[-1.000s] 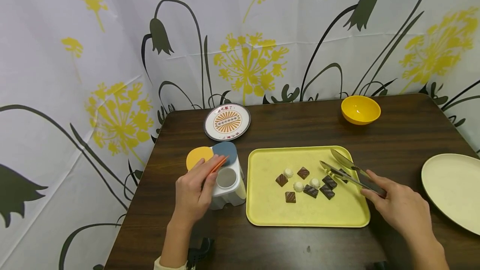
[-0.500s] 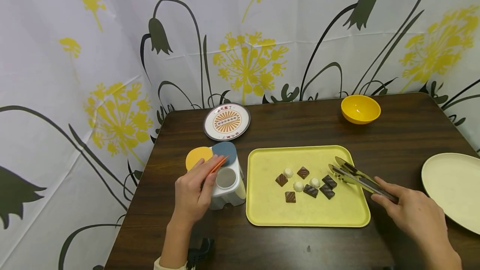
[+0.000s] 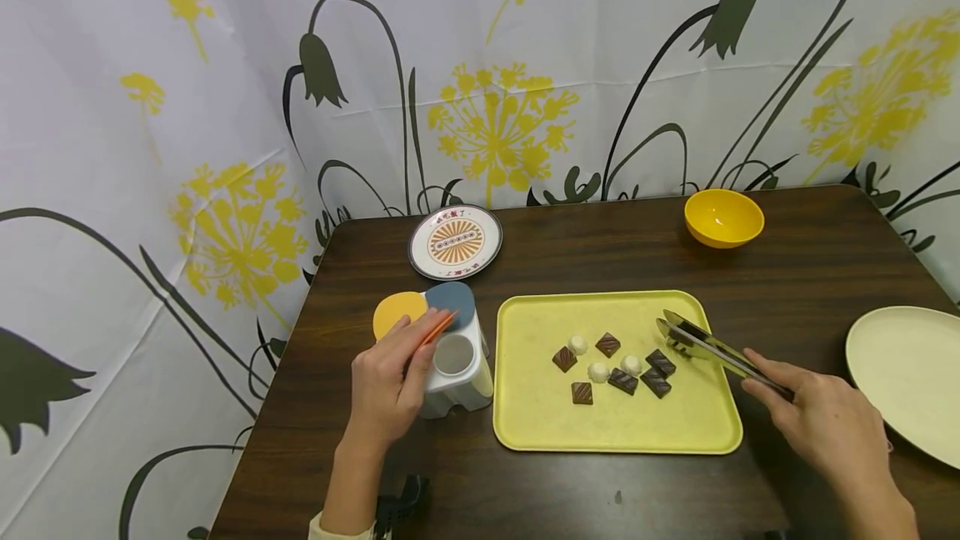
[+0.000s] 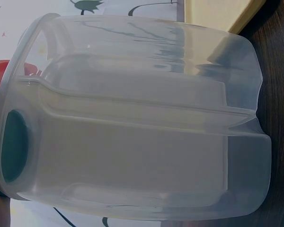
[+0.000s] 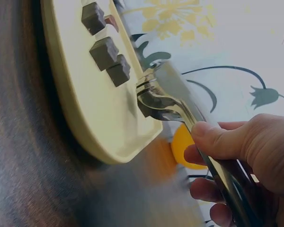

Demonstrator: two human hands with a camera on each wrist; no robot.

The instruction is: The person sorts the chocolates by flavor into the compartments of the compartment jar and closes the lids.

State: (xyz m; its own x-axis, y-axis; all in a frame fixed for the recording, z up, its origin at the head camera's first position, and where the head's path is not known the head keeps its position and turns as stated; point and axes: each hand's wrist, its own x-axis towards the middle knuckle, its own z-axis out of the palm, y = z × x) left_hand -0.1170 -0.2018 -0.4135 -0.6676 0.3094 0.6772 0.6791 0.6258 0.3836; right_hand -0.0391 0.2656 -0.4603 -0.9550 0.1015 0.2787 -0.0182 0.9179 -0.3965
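Note:
My left hand [image 3: 386,382] holds a raised orange lid [image 3: 441,328] between thumb and fingers, over a white container [image 3: 468,392] with one open round compartment. A yellow lid [image 3: 399,309] and a blue lid [image 3: 450,305] cover other compartments. In the right wrist view the container is out of sight; there my right hand [image 5: 246,151] grips metal tongs [image 5: 199,118]. A dark chocolate [image 5: 144,109] sits at their tips, over the tray's right part; whether it is lifted I cannot tell. More dark chocolates [image 3: 656,385], brown chocolates [image 3: 582,393] and white ones [image 3: 598,372] lie on the yellow tray [image 3: 615,432].
A patterned plate [image 3: 456,242] sits behind the container. At the back right stands a yellow bowl [image 3: 723,219]. A cream plate [image 3: 911,382] lies at the table's right side. A flowered cloth [image 3: 420,48] hangs behind the dark wooden table [image 3: 570,490].
The tongs have shifted right and down with my right hand, and their tips have come closer together. The rightmost dark chocolate is now hidden by them in the head view. My left hand stays put.

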